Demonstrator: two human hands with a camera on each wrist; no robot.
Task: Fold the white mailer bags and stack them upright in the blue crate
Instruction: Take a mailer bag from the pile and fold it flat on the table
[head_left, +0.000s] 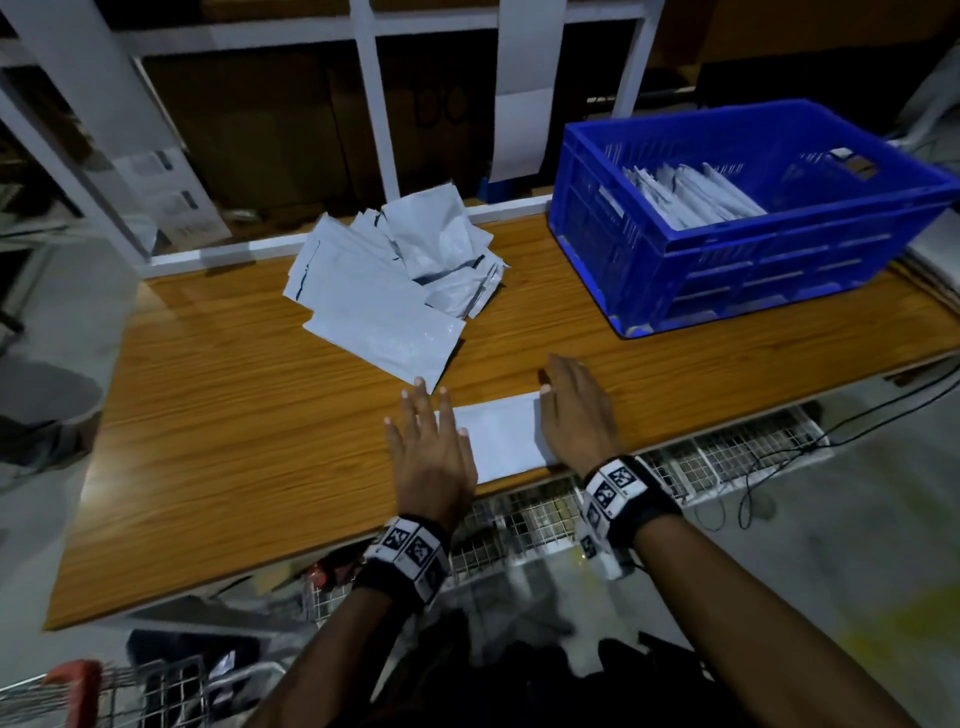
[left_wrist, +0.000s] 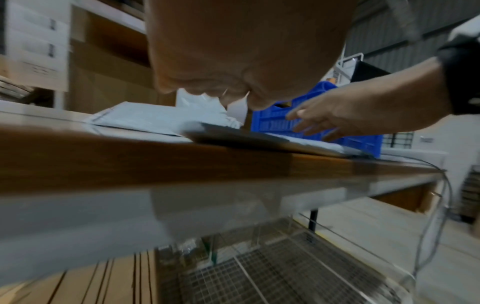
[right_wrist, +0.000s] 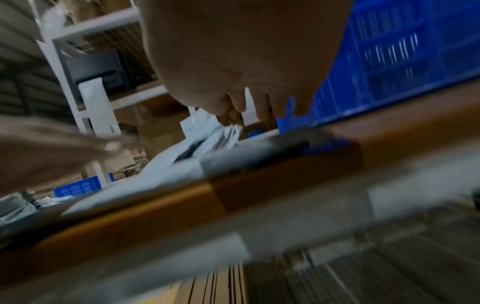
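A white mailer bag (head_left: 501, 434) lies flat at the front edge of the wooden table (head_left: 234, 415). My left hand (head_left: 428, 441) rests on its left end, fingers straight and spread. My right hand (head_left: 571, 410) lies flat on its right end, fingers straight. A loose pile of unfolded white mailer bags (head_left: 395, 280) sits behind them at mid-table. The blue crate (head_left: 727, 260) stands at the back right, holding several folded bags (head_left: 691, 195) upright. In the left wrist view the right hand (left_wrist: 345, 115) hovers low over the bag (left_wrist: 259, 139). The right wrist view is blurred.
A white shelving frame (head_left: 371, 104) with brown cartons rises behind the table. A wire-mesh rack (head_left: 727, 457) sits under the table's front edge. A trolley with a red handle (head_left: 78, 680) is at the bottom left. Black cables (head_left: 857, 421) hang off the right side.
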